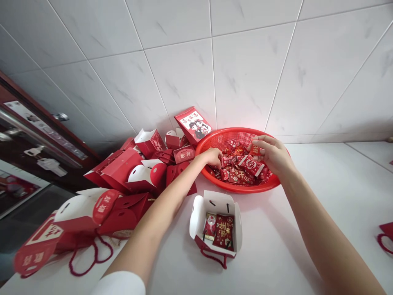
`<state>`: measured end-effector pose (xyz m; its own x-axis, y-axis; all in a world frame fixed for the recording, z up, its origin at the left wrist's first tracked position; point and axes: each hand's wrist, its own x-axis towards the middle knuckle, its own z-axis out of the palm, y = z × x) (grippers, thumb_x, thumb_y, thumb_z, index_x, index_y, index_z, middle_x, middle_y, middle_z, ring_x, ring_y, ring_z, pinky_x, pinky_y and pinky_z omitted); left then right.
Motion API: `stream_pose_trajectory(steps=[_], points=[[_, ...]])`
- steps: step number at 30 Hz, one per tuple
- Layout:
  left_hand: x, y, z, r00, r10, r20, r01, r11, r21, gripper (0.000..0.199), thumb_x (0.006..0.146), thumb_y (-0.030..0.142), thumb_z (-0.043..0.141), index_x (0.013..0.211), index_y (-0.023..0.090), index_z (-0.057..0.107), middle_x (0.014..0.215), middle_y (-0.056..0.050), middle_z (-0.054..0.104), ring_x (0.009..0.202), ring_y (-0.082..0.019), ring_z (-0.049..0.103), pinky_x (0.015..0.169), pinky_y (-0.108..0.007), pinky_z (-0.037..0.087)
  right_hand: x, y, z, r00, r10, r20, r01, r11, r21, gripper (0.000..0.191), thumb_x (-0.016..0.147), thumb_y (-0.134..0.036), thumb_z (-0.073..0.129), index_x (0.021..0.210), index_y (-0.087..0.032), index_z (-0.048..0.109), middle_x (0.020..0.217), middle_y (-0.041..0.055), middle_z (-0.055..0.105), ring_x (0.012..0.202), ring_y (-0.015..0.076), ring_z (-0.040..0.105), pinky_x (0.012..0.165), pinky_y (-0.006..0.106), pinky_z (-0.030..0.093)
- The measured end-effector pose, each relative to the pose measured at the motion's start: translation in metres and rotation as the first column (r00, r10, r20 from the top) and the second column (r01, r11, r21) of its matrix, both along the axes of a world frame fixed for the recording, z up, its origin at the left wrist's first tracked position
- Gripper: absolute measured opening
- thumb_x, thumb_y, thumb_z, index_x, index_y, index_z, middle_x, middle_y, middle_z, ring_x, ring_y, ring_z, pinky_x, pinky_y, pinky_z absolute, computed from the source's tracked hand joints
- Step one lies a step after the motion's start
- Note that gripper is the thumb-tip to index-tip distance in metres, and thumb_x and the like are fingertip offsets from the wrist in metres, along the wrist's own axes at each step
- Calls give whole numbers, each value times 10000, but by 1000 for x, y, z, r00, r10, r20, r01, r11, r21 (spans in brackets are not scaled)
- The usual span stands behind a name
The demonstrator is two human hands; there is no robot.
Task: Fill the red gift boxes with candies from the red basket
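Note:
A red plastic basket (239, 187) holds a pile of red wrapped candies (241, 174). My left hand (213, 157) reaches over the left side of the basket, its fingers curled down among the candies; whatever they grip is hidden. Over the right side, my right hand (272, 153) pinches a small orange-red candy packet (255, 150) between thumb and fingers. In front of the basket stands an opened gift box (196, 217), white inside, with a dark red cord handle. Two packets (223, 230) lie in it, one dark red and one partly gold.
Several red gift boxes (123, 168), some with open flaps, crowd the left side. One box with a printed couple (196, 125) leans against the tiled wall (245, 78). A cord handle (383, 241) shows at the right edge. Keys (52, 164) hang at the door, far left.

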<state>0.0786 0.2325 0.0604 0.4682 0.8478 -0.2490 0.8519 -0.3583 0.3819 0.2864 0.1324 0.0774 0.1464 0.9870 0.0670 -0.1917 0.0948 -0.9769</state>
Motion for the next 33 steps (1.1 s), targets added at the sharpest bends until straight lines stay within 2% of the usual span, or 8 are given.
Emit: stream_pose_trajectory(steps=[4, 9, 12, 17, 23, 25, 28, 33], points=[[-1, -2, 3, 999, -34, -16, 33, 999, -43, 179, 549, 147, 806, 705, 231, 789, 724, -6, 749, 766, -201, 683, 632, -233, 474, -1, 0, 1, 1000, -23, 19, 23, 1000, -14, 285, 629, -338, 867, 825, -202, 710, 692, 22, 684, 515, 117, 568, 463, 245, 497], [1, -4, 5, 998, -64, 7, 65, 994, -85, 158, 616, 140, 729, 713, 235, 811, 746, -1, 756, 740, -185, 660, 650, -241, 461, -2, 0, -1, 998, -39, 52, 39, 999, -6, 250, 654, -319, 849, 836, -196, 729, 736, 35, 690, 534, 124, 595, 470, 250, 511], [2, -4, 5, 998, -58, 25, 60, 992, -113, 174, 646, 124, 676, 694, 222, 812, 678, 5, 729, 687, -178, 632, 631, -249, 444, -2, 0, 0, 998, -44, 55, 45, 999, -7, 241, 647, -304, 846, 826, -193, 730, 742, 35, 691, 541, 120, 596, 473, 244, 513], [0, -2, 3, 997, -46, 69, 56, 986, -156, 284, 546, 40, 685, 709, 235, 813, 653, 22, 713, 691, -169, 628, 635, -235, 453, -3, 0, 1, 997, -37, 65, 39, 999, -22, 247, 628, -293, 851, 816, -191, 727, 708, 32, 704, 484, 98, 556, 457, 235, 497], [-4, 0, -1, 980, 63, 188, -34, 988, -150, 226, 434, 18, 790, 524, 208, 706, 522, 17, 620, 609, -196, 621, 647, -298, 509, -2, -2, 1, 997, -36, 73, 39, 999, -33, 246, 631, -295, 840, 823, -195, 723, 715, 33, 716, 494, 111, 568, 455, 246, 488], [-4, 2, -2, 949, 115, 293, -86, 990, -109, 240, 442, 25, 802, 577, 207, 723, 559, 26, 628, 625, -184, 621, 653, -292, 510, -2, -2, 1, 996, -41, 76, 43, 999, -22, 250, 635, -303, 837, 824, -192, 718, 709, 35, 713, 499, 115, 568, 458, 250, 485], [-3, 5, -1, 863, 173, 475, -154, 985, -79, 192, 541, 86, 805, 688, 194, 747, 619, 23, 653, 653, -162, 620, 664, -279, 507, -2, -2, 1, 995, -47, 85, 48, 999, -10, 261, 644, -334, 840, 822, -194, 711, 691, 34, 699, 498, 122, 566, 458, 260, 483], [-4, 6, 4, 681, 221, 698, -169, 975, -143, 66, 721, 199, 769, 773, 177, 733, 787, -15, 733, 772, -154, 669, 778, -292, 531, -4, -1, 2, 997, -64, 49, 65, 998, -15, 261, 624, -331, 860, 789, -198, 708, 685, 34, 699, 535, 124, 576, 482, 249, 498]])
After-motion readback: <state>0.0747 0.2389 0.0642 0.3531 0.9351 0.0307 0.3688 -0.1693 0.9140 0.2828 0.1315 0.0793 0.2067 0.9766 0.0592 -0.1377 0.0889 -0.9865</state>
